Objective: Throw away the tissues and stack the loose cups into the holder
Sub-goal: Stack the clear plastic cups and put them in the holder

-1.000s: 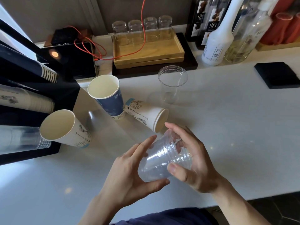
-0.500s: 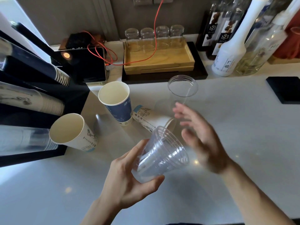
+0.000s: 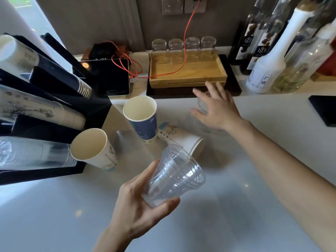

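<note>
My left hand (image 3: 138, 208) grips nested clear plastic cups (image 3: 174, 177) near the counter's front, mouths tilted up and right. My right hand (image 3: 216, 108) is spread open over an upright clear cup (image 3: 202, 104), which it mostly hides; whether it touches the cup I cannot tell. A blue paper cup (image 3: 143, 119) stands upright. Beside it a white printed paper cup (image 3: 181, 139) lies on its side. Another white paper cup (image 3: 94, 148) leans at the black cup holder (image 3: 94, 110) on the left, whose slots hold stacks of paper and clear cups. No tissues are visible.
A wooden tray (image 3: 187, 75) with several upturned glasses sits at the back, a red cable (image 3: 183, 44) draped over it. A black tablet (image 3: 112, 77) lies behind the holder. Syrup bottles (image 3: 267, 66) stand at the back right, a black pad (image 3: 323, 110) at the right edge.
My right hand let go of the clear cups and reached back toward the upright clear cup. My left hand kept the nested cups. The view tilted up.
</note>
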